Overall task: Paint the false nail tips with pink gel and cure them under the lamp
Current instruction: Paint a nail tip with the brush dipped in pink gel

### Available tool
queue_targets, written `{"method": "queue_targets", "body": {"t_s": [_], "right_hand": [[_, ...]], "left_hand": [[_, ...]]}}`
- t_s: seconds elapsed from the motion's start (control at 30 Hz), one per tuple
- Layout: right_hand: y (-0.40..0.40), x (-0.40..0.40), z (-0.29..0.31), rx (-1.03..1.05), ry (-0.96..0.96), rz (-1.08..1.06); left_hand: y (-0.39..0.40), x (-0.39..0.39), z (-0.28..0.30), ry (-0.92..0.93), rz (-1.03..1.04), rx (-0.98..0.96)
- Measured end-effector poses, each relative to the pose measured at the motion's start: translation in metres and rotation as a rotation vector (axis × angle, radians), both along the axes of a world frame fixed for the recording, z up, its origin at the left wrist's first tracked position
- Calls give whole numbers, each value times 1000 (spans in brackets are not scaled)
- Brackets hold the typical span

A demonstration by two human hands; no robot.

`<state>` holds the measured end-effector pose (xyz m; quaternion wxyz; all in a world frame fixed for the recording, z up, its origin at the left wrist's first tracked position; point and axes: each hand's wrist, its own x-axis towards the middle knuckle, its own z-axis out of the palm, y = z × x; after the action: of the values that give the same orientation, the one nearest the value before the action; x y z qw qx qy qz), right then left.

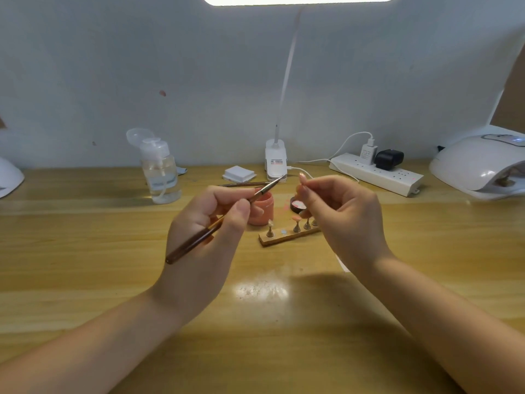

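Brush in the left hand, gripped between thumb and curled fingers, its dark wooden handle running down toward the wrist and its metal ferrule pointing up and right toward the right hand. That hand pinches a single nail tip on its small stand between thumb and fingertips, raised above the bench; the brush tip sits near it, but whether they touch cannot be told. Below the hands lies a wooden holder strip carrying several more nail tips on stands, with one round socket bare. Just behind it stands a pink gel jar, partly hidden by the left hand, and beside that its open lid showing pink inside. The curing lamp sits at the far right edge of the bench, well apart from the hands. Further back are a clear pump bottle, a stack of white pads, a clip desk lamp and a power strip.
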<state>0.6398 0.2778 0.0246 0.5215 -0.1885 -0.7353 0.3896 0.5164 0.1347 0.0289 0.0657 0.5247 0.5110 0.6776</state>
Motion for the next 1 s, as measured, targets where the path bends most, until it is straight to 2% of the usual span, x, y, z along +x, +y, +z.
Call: {"method": "queue_targets", "body": {"t_s": [0.37,0.57,0.7,0.83,1.0], "right_hand": [[-5,0,3,-13,6,34],[-3,1,0,-6,-10,12],[-2,0,-3,9,-49,6],[1,0,-9,-3,-95,-34],[2,-1,-18,21,-172,-86]], "left_hand": [[-3,7,3,101,-18,-24],[-4,7,4,72,0,-41],[-3,7,2,141,31,-117],[-1,-1,3,42,36,-100],[15,-23,13,-31,170,-227]]}}
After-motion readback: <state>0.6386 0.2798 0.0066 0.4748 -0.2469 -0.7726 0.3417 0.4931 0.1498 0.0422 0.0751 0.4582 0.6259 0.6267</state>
